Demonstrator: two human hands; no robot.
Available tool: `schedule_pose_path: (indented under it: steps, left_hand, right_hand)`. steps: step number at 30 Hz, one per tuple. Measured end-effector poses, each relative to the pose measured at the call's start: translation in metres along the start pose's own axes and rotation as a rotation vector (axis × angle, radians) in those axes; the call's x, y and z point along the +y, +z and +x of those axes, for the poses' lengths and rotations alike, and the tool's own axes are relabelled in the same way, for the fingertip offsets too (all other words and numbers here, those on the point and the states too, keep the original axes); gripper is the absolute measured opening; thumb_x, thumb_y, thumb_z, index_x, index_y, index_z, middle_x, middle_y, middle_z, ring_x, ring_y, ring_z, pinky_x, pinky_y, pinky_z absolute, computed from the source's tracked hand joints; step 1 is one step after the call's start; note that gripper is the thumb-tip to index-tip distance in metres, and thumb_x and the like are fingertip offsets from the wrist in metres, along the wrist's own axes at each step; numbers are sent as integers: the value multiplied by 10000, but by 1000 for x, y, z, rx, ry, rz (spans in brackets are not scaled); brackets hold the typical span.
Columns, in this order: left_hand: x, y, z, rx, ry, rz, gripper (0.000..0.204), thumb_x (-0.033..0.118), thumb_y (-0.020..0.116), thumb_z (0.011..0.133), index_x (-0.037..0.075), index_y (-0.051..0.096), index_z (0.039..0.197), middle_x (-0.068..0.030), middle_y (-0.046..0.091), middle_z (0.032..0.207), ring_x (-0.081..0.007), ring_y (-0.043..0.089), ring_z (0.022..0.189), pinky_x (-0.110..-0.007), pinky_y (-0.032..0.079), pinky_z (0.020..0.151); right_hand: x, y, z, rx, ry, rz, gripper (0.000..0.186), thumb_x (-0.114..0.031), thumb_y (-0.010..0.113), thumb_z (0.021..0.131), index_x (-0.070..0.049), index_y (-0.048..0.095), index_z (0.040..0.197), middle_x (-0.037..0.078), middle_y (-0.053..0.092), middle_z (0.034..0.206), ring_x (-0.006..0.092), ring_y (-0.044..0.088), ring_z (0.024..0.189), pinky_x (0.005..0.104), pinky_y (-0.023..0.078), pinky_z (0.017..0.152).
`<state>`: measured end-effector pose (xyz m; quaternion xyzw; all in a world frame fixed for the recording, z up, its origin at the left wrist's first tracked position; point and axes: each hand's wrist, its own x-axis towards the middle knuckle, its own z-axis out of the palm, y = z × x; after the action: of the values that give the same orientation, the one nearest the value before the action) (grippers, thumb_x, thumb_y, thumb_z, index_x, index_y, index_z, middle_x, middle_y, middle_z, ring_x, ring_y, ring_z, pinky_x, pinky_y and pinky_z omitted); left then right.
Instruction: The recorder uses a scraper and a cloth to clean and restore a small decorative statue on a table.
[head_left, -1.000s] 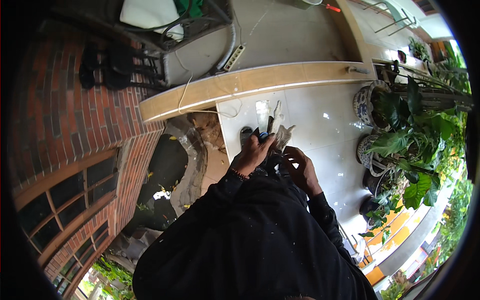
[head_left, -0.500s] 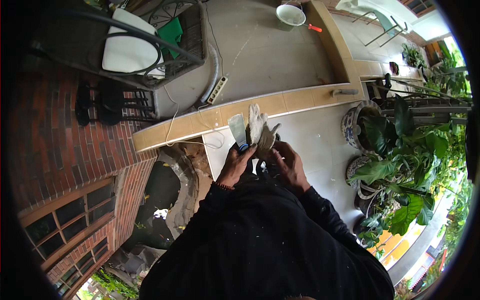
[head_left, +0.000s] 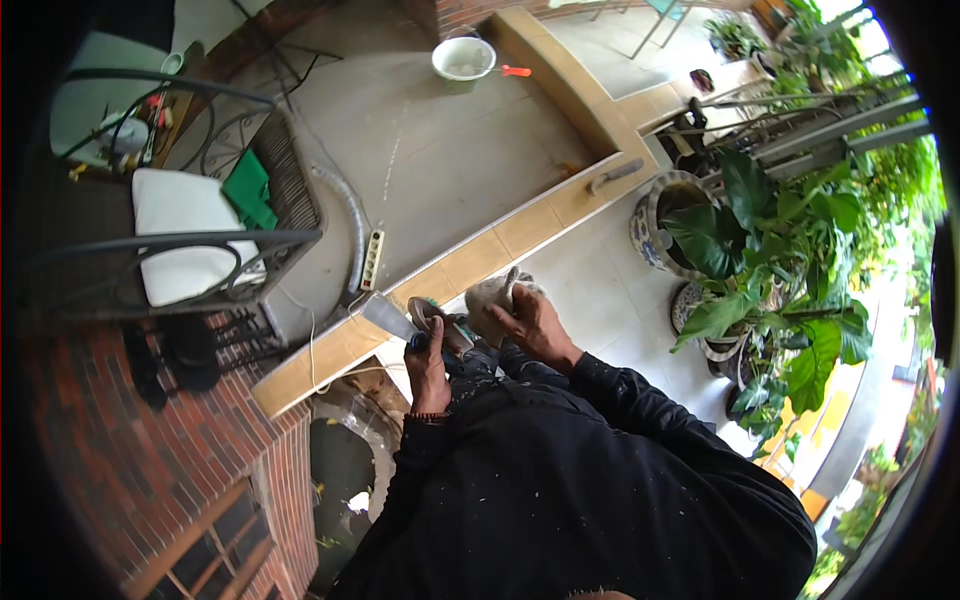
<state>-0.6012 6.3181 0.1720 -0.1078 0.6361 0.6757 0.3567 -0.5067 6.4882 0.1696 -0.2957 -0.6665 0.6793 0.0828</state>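
Observation:
My left hand (head_left: pixel 428 372) is closed around the handle of a putty knife (head_left: pixel 388 316). Its wide, flat metal blade points up and left over the tan tiled ledge. To the right, my right hand (head_left: pixel 540 325) grips a pair of dirty white knit work gloves (head_left: pixel 490 297), bunched up and partly covered by its fingers. The two hands are apart, in front of my dark, speckled clothing. Below them, between the hands, a sandalled foot (head_left: pixel 452 333) shows near the ledge.
Beyond the ledge (head_left: pixel 470 262) stand a white bucket (head_left: pixel 464 84) with a red-handled tool (head_left: pixel 515 71) and a power strip (head_left: pixel 372 262). A grey tool (head_left: pixel 615 176) lies on the ledge. Potted plants (head_left: pixel 648 228) line the right; a metal bench (head_left: pixel 300 190) and pond (head_left: pixel 342 470) are left.
My hands have moved apart. The gloves, earlier held up between both hands, are now bunched in my right hand; the putty knife stays in my left. The view has turned and shifted.

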Motion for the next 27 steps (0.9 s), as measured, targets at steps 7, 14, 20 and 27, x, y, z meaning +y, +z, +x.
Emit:
schedule_pose_path:
  steps: [7, 14, 20, 27]
  left_hand:
    - [-7, 8, 46, -168, 65, 200, 354, 254, 795, 870, 11, 664, 1092, -30, 675, 956, -126, 615, 825, -293, 497, 730]
    - [3, 31, 67, -111, 138, 136, 389, 250, 786, 873, -36, 684, 1117, -79, 703, 980, -165, 640, 837, -303, 496, 779]
    - [18, 71, 98, -126, 46, 84, 225, 200, 722, 928, 8, 644, 1016, -87, 742, 926, -86, 538, 598, -244, 429, 598]
    - [40, 154, 137, -51, -16, 122, 238, 226, 697, 954, 19, 618, 1039, -107, 739, 961, -93, 541, 603, -262, 466, 589]
  right_hand:
    - [-24, 3, 4, -94, 14, -114, 216, -127, 647, 951, 11, 554, 1090, 35, 564, 895, 94, 494, 861, 278, 457, 756]
    - [-10, -19, 20, 70, 22, -86, 239, -159, 622, 943, 23, 559, 1084, 170, 643, 949, 216, 622, 899, 356, 495, 815]
    - [24, -106, 47, 366, 86, 48, 237, -77, 612, 950, 38, 561, 1151, 93, 651, 1006, 151, 599, 982, 314, 488, 902]
    - [118, -272, 106, 742, 328, 242, 221, -74, 586, 896, 59, 625, 1069, 119, 688, 951, 172, 656, 812, 317, 538, 692]
